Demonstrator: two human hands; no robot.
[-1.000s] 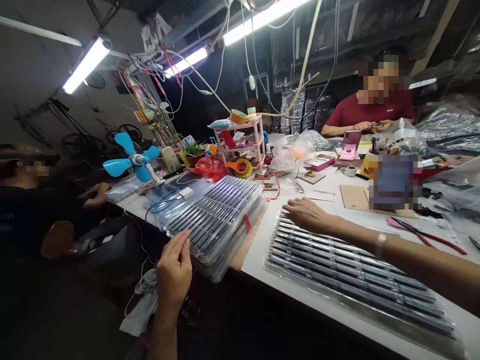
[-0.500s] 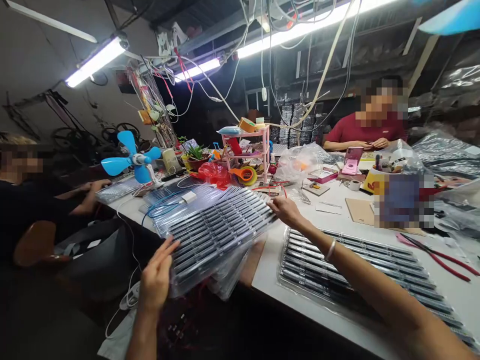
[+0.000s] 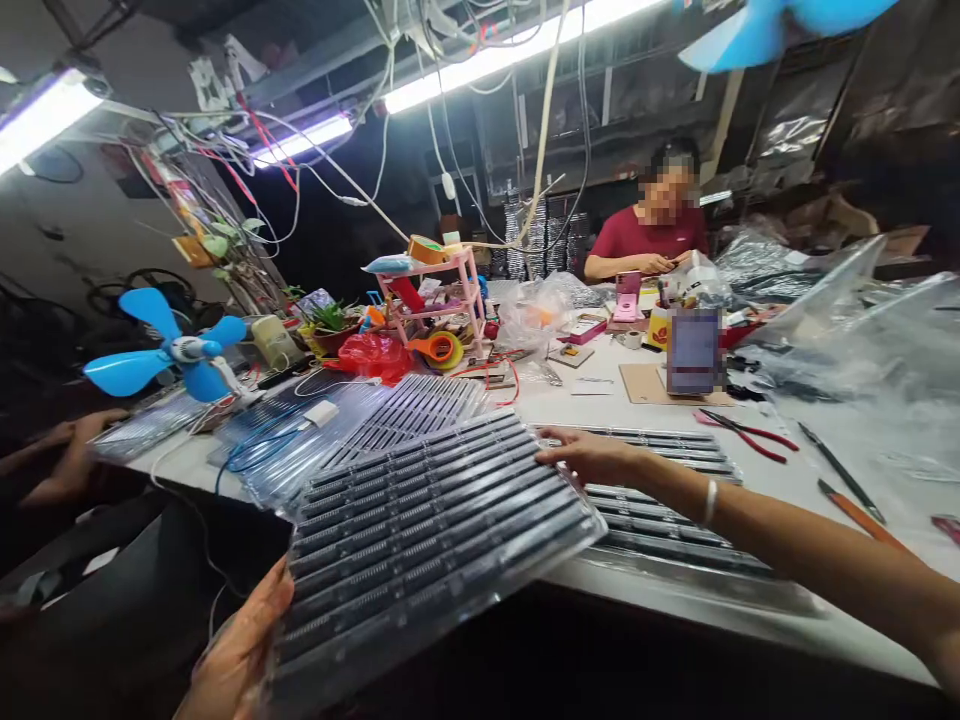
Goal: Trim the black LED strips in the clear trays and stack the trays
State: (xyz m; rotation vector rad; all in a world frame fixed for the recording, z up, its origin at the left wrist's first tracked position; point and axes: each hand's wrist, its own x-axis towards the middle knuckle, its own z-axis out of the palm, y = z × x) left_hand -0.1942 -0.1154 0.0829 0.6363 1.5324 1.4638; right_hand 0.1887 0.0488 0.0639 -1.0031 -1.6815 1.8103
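Observation:
Between my two hands is a clear plastic tray (image 3: 435, 540) with rows of dark, slim strips, tilted above the table's front edge. My left hand (image 3: 244, 640) grips its left edge, fingers partly hidden behind it. My right hand (image 3: 581, 455) is closed on its far right corner. A second tray of the same kind (image 3: 667, 525) lies on the white table, partly under my right forearm. Behind the held tray, another filled tray (image 3: 420, 405) rests on stacked clear plastic trays (image 3: 255, 440).
A blue fan (image 3: 184, 350) stands at the left. Behind are a pink rack (image 3: 472, 290) and a red plastic bag (image 3: 375, 355). Red-handled pliers (image 3: 750, 435), a black tool (image 3: 840, 470) and a phone-like screen (image 3: 694, 350) lie or stand at right. A co-worker (image 3: 652, 235) sits across the table.
The held tray has come closer to me and swung right, away from the stack, still in both hands. The whole view has turned to the right.

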